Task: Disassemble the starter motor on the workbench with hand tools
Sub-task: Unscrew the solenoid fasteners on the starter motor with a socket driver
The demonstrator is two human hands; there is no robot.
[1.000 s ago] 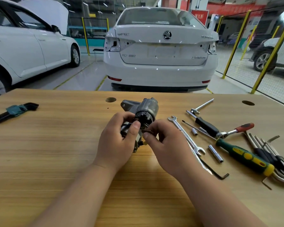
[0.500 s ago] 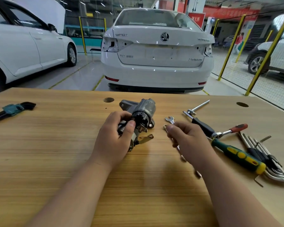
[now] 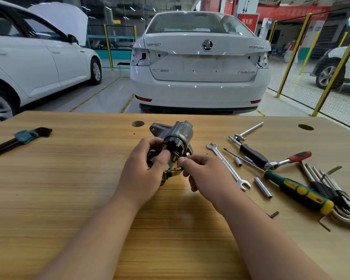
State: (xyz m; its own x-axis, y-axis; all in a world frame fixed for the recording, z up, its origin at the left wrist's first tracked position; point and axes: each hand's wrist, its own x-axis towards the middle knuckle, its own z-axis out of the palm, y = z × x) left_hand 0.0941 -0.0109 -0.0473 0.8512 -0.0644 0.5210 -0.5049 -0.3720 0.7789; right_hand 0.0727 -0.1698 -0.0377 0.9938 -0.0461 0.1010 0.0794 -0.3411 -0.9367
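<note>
Your left hand grips the near end of the starter motor, fingers wrapped round the body and the thumb pressed against the black end cap. This grip appears intended to stop the housing from rolling while the other hand works. The motor sits at the middle of the workbench, with its flanged end pointing away from you and the capped end facing you, so the terminals and fasteners on that end are in plain sight. Your right hand is curled, with thumb and forefinger closed on a small brass-coloured tab low on the motor, just beside the left thumb. It holds no tool, so the step in hand is probably freeing or bending aside this connection by finger before the cap is removed. The tools lie to your right, within reach of the working hand: the combination spanner nearest the motor, then two loose sockets, the black-handled screwdriver, the red-handled ratchet, the green screwdriver and a fan of hex keys. A second hex key set lies well apart at the far left. Expect the tab to be thin; bend it gently, as it may crack.
</note>
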